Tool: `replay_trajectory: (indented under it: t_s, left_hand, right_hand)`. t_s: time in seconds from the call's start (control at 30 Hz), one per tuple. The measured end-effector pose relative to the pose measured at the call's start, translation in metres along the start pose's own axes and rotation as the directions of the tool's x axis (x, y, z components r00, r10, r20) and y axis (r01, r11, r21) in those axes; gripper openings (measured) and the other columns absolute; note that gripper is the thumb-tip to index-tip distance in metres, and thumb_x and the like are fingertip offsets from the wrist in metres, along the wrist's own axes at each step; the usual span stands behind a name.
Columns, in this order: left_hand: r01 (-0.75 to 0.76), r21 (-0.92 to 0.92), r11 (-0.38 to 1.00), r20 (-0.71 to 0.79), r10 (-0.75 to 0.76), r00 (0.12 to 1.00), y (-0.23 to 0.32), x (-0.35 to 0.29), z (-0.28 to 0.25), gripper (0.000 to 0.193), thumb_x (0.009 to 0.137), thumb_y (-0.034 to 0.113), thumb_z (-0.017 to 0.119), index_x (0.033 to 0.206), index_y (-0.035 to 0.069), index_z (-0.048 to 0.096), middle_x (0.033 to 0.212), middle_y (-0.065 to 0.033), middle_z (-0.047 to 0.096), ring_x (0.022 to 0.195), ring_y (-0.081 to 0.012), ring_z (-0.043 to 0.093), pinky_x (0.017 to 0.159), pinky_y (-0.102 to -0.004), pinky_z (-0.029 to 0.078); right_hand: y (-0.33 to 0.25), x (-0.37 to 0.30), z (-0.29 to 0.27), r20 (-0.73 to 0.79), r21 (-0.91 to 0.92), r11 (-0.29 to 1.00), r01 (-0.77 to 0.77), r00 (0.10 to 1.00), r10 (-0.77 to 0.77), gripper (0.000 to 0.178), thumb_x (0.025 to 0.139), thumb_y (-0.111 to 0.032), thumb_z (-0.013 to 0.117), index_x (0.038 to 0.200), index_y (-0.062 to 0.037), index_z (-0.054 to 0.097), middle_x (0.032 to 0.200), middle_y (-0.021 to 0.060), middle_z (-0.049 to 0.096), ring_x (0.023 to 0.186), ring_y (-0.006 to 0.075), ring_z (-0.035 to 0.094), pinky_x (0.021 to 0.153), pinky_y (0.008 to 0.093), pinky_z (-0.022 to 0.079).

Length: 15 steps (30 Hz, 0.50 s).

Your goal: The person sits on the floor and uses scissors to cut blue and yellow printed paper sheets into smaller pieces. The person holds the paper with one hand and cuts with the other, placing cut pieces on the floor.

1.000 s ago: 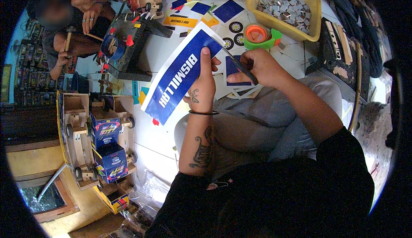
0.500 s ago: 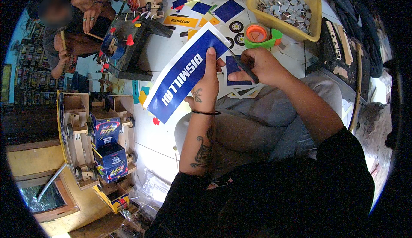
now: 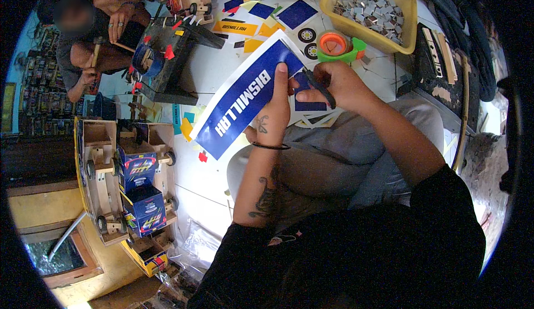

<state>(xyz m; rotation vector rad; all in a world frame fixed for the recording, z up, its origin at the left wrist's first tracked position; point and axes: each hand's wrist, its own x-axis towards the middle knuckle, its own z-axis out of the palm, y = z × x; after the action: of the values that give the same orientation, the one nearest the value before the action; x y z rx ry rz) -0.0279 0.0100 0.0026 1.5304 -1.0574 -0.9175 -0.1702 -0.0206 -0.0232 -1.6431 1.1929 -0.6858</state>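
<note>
My left hand (image 3: pixel 273 106) pinches a long blue sticker sheet (image 3: pixel 236 106) with white lettering and a white border, thumb on top and fingers beneath. My right hand (image 3: pixel 342 83) is closed round the dark handles of a pair of scissors (image 3: pixel 324 89). The scissors' blades meet the right edge of the sheet, close to my left thumb; their tips are partly hidden. Under my right hand, a dark blue cut piece (image 3: pixel 309 106) lies on the floor, partly covered.
Beyond the sheet lie orange sticker strips (image 3: pixel 236 28), round wheel stickers (image 3: pixel 306 35) and a green tape dispenser (image 3: pixel 347 50). A yellow tub (image 3: pixel 411 30) holds small square pieces. Wooden toy trucks (image 3: pixel 139 184) stand at left. A co-worker (image 3: pixel 105 36) sits at far left by a dark bench (image 3: pixel 172 58).
The sheet and my left hand have shifted slightly right and toward me, against the scissors. The scissors' blades look more closed on the edge. My right hand stays nearly in place.
</note>
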Motion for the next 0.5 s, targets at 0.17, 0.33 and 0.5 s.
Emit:
replay_trajectory:
  t_s: [0.17, 0.33, 0.5]
  left_hand:
    - [-0.031, -0.036, 0.999, -0.018, 0.031, 0.999, -0.0001, -0.0007, 0.0037, 0.026, 0.082, 0.028, 0.057, 0.069, 0.005, 0.058, 0.059, -0.0016, 0.056, 0.053, -0.0105, 0.05, 0.052, -0.0237, 0.039]
    - [-0.031, -0.023, 0.999, -0.003, 0.031, 1.0, -0.0013, -0.0012, 0.0031, 0.027, 0.082, 0.028, 0.056, 0.068, 0.005, 0.057, 0.058, -0.0015, 0.055, 0.053, -0.0103, 0.049, 0.053, -0.0237, 0.038]
    - [-0.011, 0.072, 0.997, 0.009, 0.01, 1.0, 0.0016, -0.0018, 0.001, 0.029, 0.081, 0.032, 0.056, 0.068, 0.006, 0.057, 0.059, -0.001, 0.056, 0.054, -0.0108, 0.05, 0.055, -0.0244, 0.039]
  right_hand:
    - [0.0024, 0.0013, 0.0, -0.025, 0.006, 1.0, 0.006, 1.0, -0.006, 0.059, 0.05, -0.057, 0.073, 0.058, -0.0029, 0.052, 0.052, 0.0064, 0.052, 0.048, 0.0162, 0.05, 0.047, 0.0291, 0.039]
    - [0.0011, -0.0001, -0.0008, -0.031, 0.001, 1.0, 0.004, 1.0, -0.004, 0.058, 0.05, -0.056, 0.074, 0.058, -0.003, 0.051, 0.051, 0.0052, 0.051, 0.047, 0.0156, 0.049, 0.046, 0.029, 0.038]
    - [0.0022, -0.0008, -0.0016, -0.028, -0.002, 1.0, -0.007, 1.0, 0.007, 0.056, 0.052, -0.054, 0.075, 0.058, -0.0028, 0.051, 0.052, 0.0047, 0.051, 0.048, 0.0147, 0.049, 0.046, 0.0282, 0.038]
